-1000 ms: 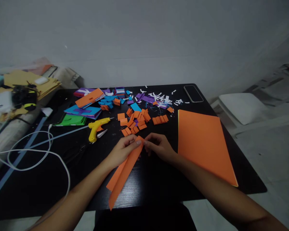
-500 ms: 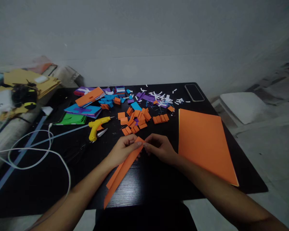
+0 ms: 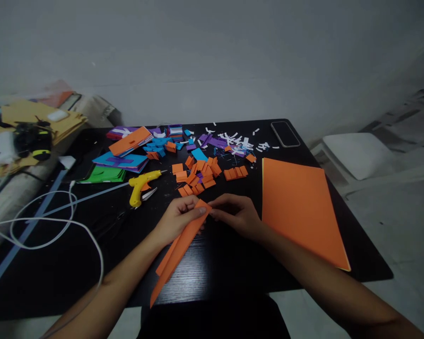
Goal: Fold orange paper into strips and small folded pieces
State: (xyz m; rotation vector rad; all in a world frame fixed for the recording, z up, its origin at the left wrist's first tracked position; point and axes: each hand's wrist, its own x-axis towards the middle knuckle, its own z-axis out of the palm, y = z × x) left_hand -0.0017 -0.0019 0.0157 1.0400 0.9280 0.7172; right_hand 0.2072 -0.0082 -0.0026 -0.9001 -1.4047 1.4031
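A long folded strip of orange paper [image 3: 183,242] slants over the front of the black table, its lower end near the edge. My left hand [image 3: 180,216] is closed on the strip close to its upper end, thumb on top and fingers underneath. At the upper right corner, the thumb and forefinger of my right hand [image 3: 236,214] pinch the paper's edge. Just beyond both hands lies a heap of small folded orange paper pieces [image 3: 201,172]. A short row of orange pieces [image 3: 236,173] lies to its right.
Orange sheets [image 3: 300,207] lie at right, a phone [image 3: 285,134] behind them. White and purple scraps [image 3: 233,143] are scattered at the back. On the left are a yellow glue gun [image 3: 141,186], scissors [image 3: 116,223], coloured paper stacks [image 3: 122,161] and a looped white cable [image 3: 76,221].
My right fingers have shifted slightly left along the strip's upper corner, and its top end has turned a little. Both hands keep their hold.
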